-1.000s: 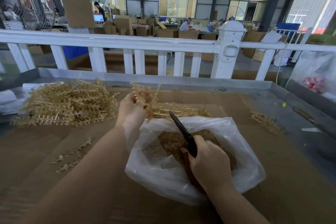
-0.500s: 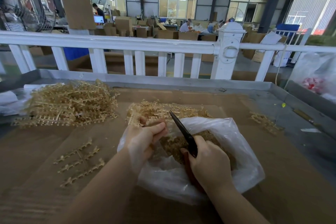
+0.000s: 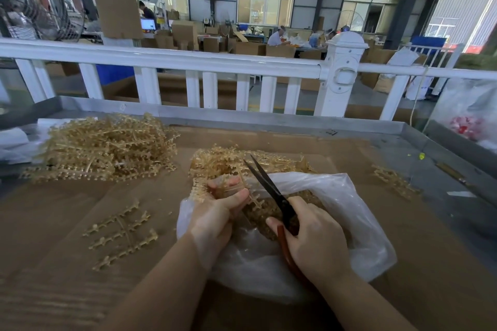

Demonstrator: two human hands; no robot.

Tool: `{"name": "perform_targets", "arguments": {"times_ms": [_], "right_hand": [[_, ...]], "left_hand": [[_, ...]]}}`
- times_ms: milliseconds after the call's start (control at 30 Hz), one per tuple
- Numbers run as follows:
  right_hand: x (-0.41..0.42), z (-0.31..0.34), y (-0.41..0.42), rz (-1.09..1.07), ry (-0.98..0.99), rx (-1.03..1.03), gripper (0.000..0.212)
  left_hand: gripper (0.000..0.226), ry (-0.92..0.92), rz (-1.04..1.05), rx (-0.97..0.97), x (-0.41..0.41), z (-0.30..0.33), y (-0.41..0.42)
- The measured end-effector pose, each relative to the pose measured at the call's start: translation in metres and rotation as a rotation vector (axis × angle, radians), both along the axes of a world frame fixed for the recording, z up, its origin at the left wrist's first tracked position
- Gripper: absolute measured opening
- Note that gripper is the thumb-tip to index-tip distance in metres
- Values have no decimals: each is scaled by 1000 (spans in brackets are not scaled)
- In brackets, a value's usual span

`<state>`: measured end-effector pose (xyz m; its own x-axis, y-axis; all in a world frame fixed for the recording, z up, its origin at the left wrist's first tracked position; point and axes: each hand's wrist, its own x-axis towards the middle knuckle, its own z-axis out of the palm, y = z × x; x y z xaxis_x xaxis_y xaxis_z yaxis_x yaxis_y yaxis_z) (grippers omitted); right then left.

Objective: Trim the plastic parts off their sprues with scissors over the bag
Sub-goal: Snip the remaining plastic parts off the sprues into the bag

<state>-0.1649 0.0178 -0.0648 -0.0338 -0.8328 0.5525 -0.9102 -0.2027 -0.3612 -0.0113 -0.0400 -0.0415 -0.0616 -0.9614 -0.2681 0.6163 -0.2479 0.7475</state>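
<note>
In the middle of the frame, the left hand [image 3: 215,209] has its fingers curled around a yellow sprue [image 3: 243,191], held over the clear bag [image 3: 357,223]. The right hand [image 3: 314,239] grips the red handles of the scissors [image 3: 271,191]; the black blades are open a little, right by the sprue. The bag lies on the brown bench [image 3: 80,263] with cut bits inside. A big sprue pile [image 3: 102,148] sits at the upper left.

no readable text, labels, brands or numbers anywhere, cardboard boxes [image 3: 185,35] in the background unmarked or too blurred, monitor [image 3: 148,24] screen too small to read
</note>
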Motion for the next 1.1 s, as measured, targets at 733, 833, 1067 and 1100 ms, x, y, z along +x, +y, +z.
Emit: {"name": "perform_targets", "arguments": {"times_ms": [733,833,1067,1100], "right_hand": [[-9,13,5,175,28,231,32],[-9,15,4,190,33,244,32],[-8,13,3,201,35,246,27],[-8,12,2,198,44,243,25]], "left_hand": [[51,202,59,44,2,2,0],[37,187,46,60,2,1,0],[22,143,24,15,-2,3,4],[20,137,21,19,-2,3,4]]}}
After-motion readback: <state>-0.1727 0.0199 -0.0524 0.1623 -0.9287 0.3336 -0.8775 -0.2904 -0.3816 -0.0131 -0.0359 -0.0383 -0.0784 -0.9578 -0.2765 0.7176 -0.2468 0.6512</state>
